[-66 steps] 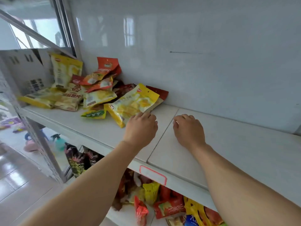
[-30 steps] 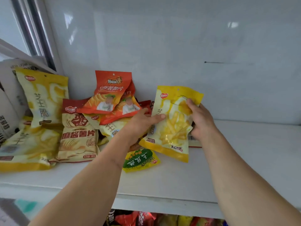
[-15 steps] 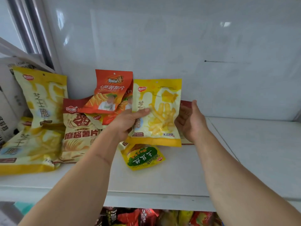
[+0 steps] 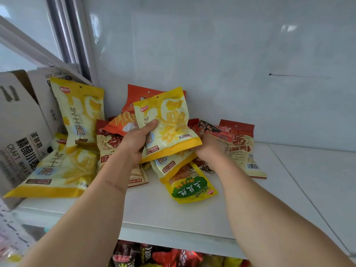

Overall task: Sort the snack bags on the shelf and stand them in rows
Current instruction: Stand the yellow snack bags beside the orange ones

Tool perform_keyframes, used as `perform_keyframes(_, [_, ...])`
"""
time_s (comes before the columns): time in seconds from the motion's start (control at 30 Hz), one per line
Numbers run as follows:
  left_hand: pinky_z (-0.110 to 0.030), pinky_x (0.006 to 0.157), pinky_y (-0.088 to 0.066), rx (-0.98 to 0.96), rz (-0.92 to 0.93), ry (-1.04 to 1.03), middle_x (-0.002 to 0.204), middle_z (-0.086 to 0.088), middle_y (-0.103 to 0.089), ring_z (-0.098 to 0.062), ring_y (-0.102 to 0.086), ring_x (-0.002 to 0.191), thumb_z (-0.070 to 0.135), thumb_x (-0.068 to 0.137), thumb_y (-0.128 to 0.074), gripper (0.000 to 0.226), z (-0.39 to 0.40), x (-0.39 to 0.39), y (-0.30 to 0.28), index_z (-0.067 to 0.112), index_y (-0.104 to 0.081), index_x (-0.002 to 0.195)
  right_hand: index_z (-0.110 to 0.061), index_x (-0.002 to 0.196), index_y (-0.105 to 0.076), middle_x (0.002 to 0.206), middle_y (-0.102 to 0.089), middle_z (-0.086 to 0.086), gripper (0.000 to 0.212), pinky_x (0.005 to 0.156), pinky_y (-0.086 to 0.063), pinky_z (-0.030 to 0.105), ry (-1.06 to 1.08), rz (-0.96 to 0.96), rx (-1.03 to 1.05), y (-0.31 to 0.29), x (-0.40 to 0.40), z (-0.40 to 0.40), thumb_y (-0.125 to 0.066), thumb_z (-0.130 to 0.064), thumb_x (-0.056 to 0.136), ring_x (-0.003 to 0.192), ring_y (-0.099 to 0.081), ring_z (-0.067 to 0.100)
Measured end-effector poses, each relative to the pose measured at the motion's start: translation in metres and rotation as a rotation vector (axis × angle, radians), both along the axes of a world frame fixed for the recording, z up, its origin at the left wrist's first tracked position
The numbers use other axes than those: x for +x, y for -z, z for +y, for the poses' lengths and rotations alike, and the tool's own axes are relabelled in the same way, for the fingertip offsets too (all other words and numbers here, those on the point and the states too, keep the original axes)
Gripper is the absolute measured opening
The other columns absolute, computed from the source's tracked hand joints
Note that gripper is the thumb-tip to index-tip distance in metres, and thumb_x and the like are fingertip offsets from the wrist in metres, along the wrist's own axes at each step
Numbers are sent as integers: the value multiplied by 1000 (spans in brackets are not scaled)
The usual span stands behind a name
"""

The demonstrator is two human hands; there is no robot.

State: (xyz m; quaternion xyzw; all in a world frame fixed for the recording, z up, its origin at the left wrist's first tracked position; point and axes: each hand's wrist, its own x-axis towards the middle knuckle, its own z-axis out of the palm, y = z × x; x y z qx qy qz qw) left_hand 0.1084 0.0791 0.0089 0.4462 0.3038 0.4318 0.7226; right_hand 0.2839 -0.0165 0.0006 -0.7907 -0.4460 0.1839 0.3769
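Note:
My left hand grips a yellow cheese-stick bag and holds it upright above the pile. My right hand reaches beneath it to the edge of a second yellow bag lying flat; its fingers are hidden. Another yellow bag leans upright at the left, with one more flat in front of it. Around them are an orange bag, a beige-and-red bag, small red packets and a green-labelled bag.
The bags lie on a white shelf against a white wall. A cardboard box bounds the left end. The shelf's right panel carries nothing. More snack bags fill the shelf below.
My left hand took the yellow bag alone and tilted it left. My right hand let go of it and dropped under it into the pile. The view moved closer.

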Motion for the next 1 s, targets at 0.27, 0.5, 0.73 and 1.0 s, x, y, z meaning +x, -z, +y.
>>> perform_keyframes(0.27, [-35,61,-62,-14,-38,25,103,-8,-78,-23,-77,85,19,89,-74,45,2,5,8,14,-59,131,-21,104,-74,96,-76,5,28,83,-57,38,64,364,29,3,50,-31,-81,-23,77,90,-70,21])
perform_keyframes(0.5, [-32,55,-61,-42,-34,88,87,-3,-80,-18,-77,73,17,92,-71,24,-13,32,12,14,-66,115,-14,87,-73,88,-76,7,8,93,-56,47,47,479,-70,17,79,-73,-71,-11,80,84,-70,23])
perform_keyframes(0.73, [-34,60,-61,-48,41,138,92,-6,-79,-21,-77,78,24,89,-74,32,-28,49,19,9,-67,116,-23,104,-75,96,-78,-1,27,80,-60,36,-18,453,-124,19,80,-86,-79,-36,81,93,-73,19])
perform_keyframes(1.0, [-40,72,-63,-11,11,246,104,-10,-78,-25,-76,89,24,89,-74,39,-52,72,13,8,-65,124,-9,123,-65,113,-74,13,40,89,-56,43,58,773,145,36,113,-140,-73,-15,84,105,-70,31])
